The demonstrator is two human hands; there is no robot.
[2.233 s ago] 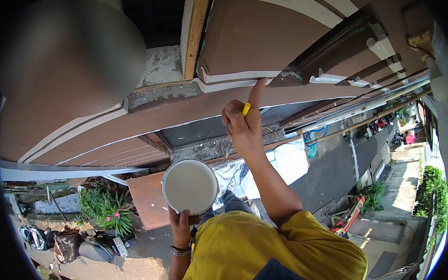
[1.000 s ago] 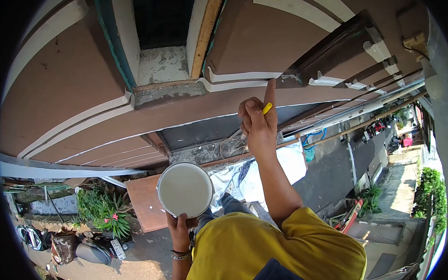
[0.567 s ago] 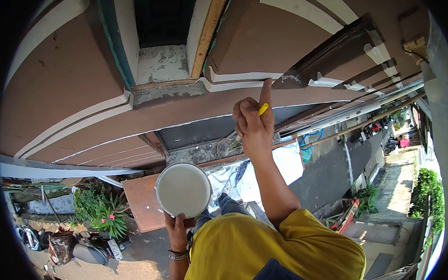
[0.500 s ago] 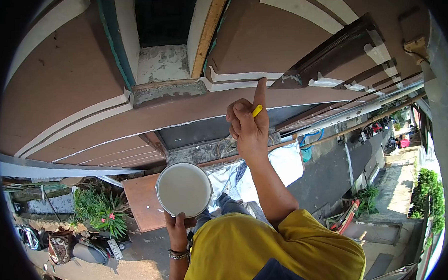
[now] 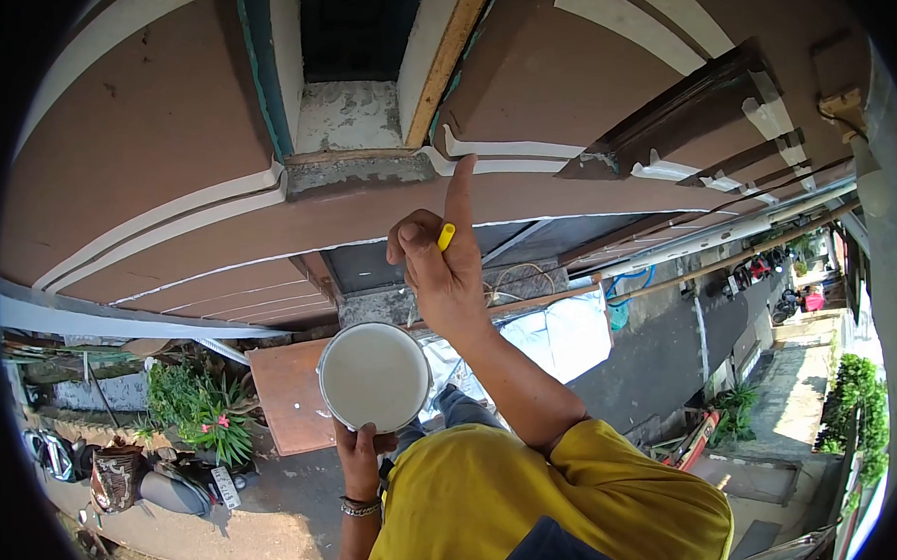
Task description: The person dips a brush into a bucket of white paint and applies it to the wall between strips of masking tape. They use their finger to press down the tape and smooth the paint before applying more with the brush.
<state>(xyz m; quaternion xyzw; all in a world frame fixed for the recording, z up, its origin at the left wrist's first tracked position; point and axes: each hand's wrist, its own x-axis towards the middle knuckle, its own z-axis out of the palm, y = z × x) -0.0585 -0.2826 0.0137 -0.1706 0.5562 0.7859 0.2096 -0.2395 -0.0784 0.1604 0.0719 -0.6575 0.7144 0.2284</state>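
My left hand (image 5: 364, 456) grips the near rim of a round white bucket (image 5: 375, 376) with pale, whitish contents. Higher up, my right hand (image 5: 443, 280) is raised to the brown wall (image 5: 545, 198), its index finger stretched out. That fingertip lies right at the masking tape (image 5: 519, 164) near the corner below the window opening (image 5: 351, 119). The other fingers curl around a yellow handle (image 5: 447, 237); only its end shows, and I cannot tell what tool it belongs to.
More masking tape (image 5: 171, 222) edges the wall at left. Below are a brown board (image 5: 291, 397) and a white sheet (image 5: 556, 335). A bamboo pole (image 5: 718, 253) runs off to the right. Plants (image 5: 209, 411) and a parked motorcycle (image 5: 182, 487) stand lower left.
My right hand has moved left along the tape, its fingertip now near the tape's corner under the window. My left hand still holds the bucket; the view has shifted slightly.
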